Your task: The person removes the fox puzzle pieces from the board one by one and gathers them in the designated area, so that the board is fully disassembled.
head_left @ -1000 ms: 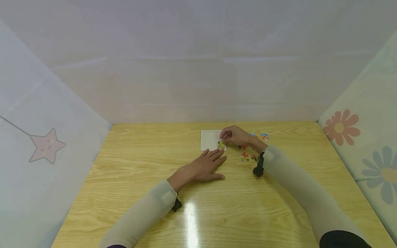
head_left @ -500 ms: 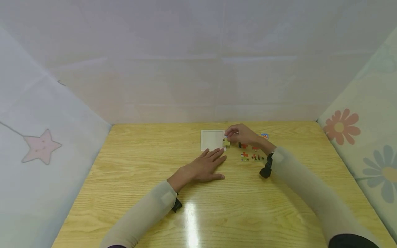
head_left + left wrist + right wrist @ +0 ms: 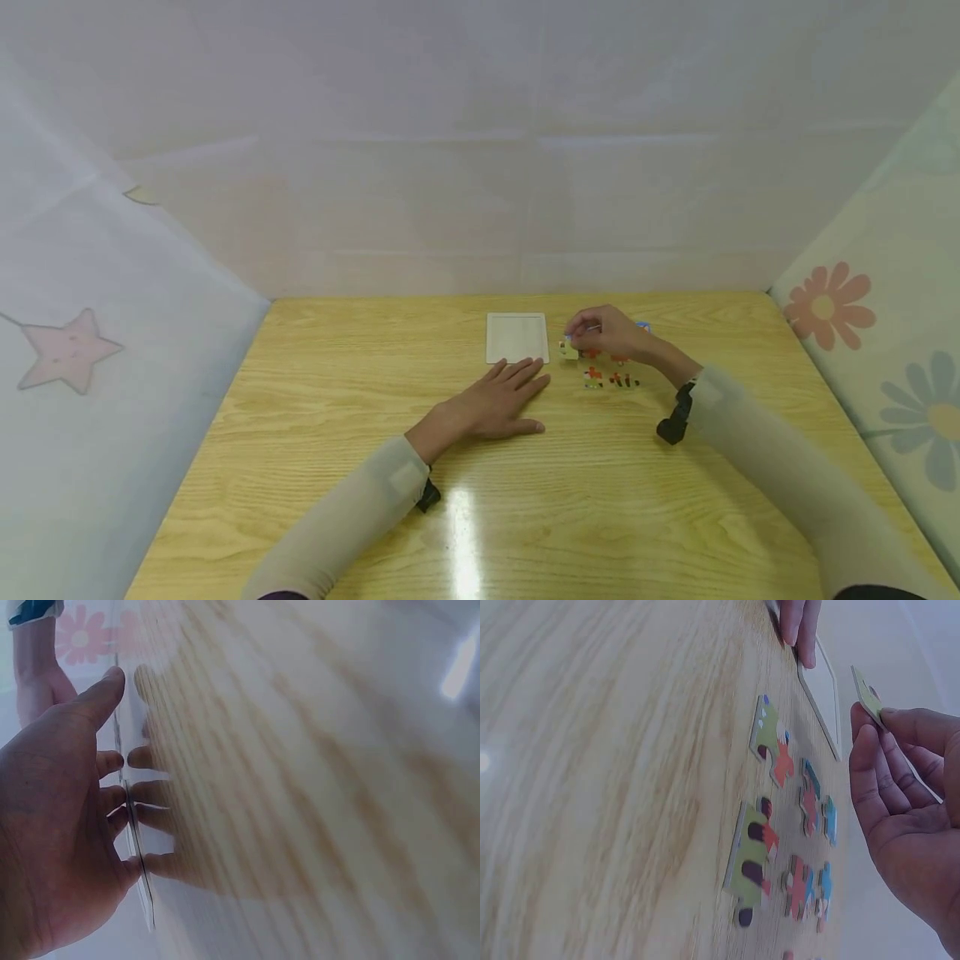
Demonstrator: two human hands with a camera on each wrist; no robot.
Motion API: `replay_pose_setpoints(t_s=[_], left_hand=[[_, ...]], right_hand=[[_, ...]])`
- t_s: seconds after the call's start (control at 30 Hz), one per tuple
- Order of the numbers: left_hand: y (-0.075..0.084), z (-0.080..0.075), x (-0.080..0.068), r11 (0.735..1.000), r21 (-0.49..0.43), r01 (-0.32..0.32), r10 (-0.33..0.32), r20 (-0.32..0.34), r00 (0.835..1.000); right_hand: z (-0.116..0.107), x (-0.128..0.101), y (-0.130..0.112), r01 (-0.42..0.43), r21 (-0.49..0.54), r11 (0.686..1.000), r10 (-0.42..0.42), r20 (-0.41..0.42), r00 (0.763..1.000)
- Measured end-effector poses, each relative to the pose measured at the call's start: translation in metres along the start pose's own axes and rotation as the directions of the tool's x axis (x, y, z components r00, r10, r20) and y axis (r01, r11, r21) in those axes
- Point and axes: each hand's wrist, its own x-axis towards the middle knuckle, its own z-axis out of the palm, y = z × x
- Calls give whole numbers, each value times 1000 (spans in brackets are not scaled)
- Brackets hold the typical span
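Note:
In the head view my right hand pinches a puzzle piece between thumb and fingers. In the right wrist view that yellow-green piece is raised off the table on edge. My left hand lies palm down with its fingers spread, fingertips at the near edge of a square white puzzle tray. No piece lies in the tray. Several loose pieces sit below my right hand, among them a red and green one and a green one with dark shapes. Part of the group is hidden by the hand.
A wooden table with a bright light reflection carries everything. Behind it hangs a pale cloth wall. Printed side cloths rise at the left and right.
My right hand has moved right, lifting the piece away from the white tray's right side toward the loose pieces. My left hand has stayed in place.

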Motion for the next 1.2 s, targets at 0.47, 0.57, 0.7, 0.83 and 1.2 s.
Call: replay_pose_setpoints(t_s=[0.47, 0.57, 0.7, 0.83, 1.2], left_hand=[[2, 1, -1, 1000, 24, -12, 12, 2, 1000], [3, 0, -2, 1000, 25, -17, 17, 0, 1000], [3, 1, -1, 1000, 23, -17, 17, 0, 1000], [3, 1, -1, 1000, 21, -17, 17, 1, 1000], [4, 1, -2, 1000, 20, -16, 16, 2, 1000]], right_hand=[[-25, -46, 7, -34, 41, 999, 34, 7, 999], [-30, -55, 11, -54, 32, 998, 54, 5, 999], [-37, -64, 19, -68, 26, 997, 67, 4, 998], [-42, -74, 26, -65, 38, 997, 65, 3, 998], [-53, -97, 40, -76, -36, 996, 76, -3, 997]])
